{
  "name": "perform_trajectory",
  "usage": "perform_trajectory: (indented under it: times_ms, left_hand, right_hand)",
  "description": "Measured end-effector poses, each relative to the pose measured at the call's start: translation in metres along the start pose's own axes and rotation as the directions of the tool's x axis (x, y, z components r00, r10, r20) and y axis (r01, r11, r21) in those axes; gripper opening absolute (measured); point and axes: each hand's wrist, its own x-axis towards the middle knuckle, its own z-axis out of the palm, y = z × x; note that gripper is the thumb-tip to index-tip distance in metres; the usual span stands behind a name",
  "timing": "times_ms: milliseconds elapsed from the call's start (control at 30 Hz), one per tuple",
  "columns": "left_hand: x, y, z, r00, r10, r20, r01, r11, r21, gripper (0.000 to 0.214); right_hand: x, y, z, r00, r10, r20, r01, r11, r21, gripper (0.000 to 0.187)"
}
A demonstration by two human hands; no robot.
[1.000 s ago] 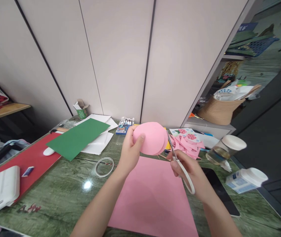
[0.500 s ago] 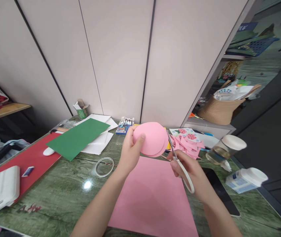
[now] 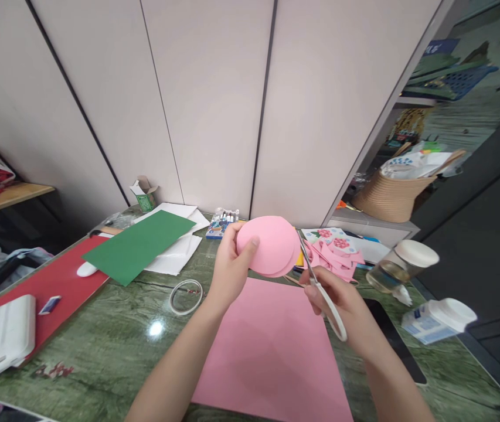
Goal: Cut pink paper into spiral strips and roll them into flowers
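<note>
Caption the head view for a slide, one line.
Left hand holds pink paper discs while right hand sets scissors at their edge, above a pink sheet.

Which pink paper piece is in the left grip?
The round pink cutout, pinched in the left hand; the large pink sheet lies flat below, pink scraps piled farther right.

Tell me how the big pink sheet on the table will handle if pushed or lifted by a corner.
The pink sheet lies flat on the glossy table, so a push would probably slide it easily. The similar pink disc stands unsupported in the left hand, so the sheet likely droops only mildly.
</note>
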Motion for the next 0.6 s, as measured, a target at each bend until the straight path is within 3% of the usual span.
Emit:
perform_trajectory:
  times_ms: [200, 333, 433, 533, 600]
  left_hand:
    - [0.002, -0.001, 0.0, 1.0, 0.007, 0.0, -0.007, 1.0, -0.02, 0.026]
    - [0.004, -0.001, 0.0, 1.0, 0.007, -0.019, -0.007, 1.0, -0.029, 0.026]
    - [0.005, -0.001, 0.001, 1.0, 0.003, -0.017, -0.004, 0.998, -0.055, 0.026]
    - [0.004, 0.0, 0.001, 1.0, -0.012, -0.002, 0.011, 0.997, -0.073, 0.029]
    - [0.004, 0.0, 0.001, 1.0, -0.024, 0.004, 0.024, 0.997, -0.078, 0.032]
  right_hand:
    - [-0.002, -0.002, -0.009, 1.0, 0.01, 0.015, -0.01, 0.999, -0.051, 0.026]
    - [-0.001, 0.009, -0.035, 0.997, 0.014, 0.076, 0.009, 0.956, -0.292, 0.025]
    - [0.003, 0.035, -0.062, 0.996, 0.08, 0.045, -0.039, 0.816, -0.577, 0.028]
    - [0.012, 0.07, -0.08, 0.962, 0.271, -0.026, -0.18, 0.561, -0.808, 0.039]
    - [0.017, 0.09, -0.085, 0.942, 0.332, -0.051, -0.219, 0.491, -0.843, 0.042]
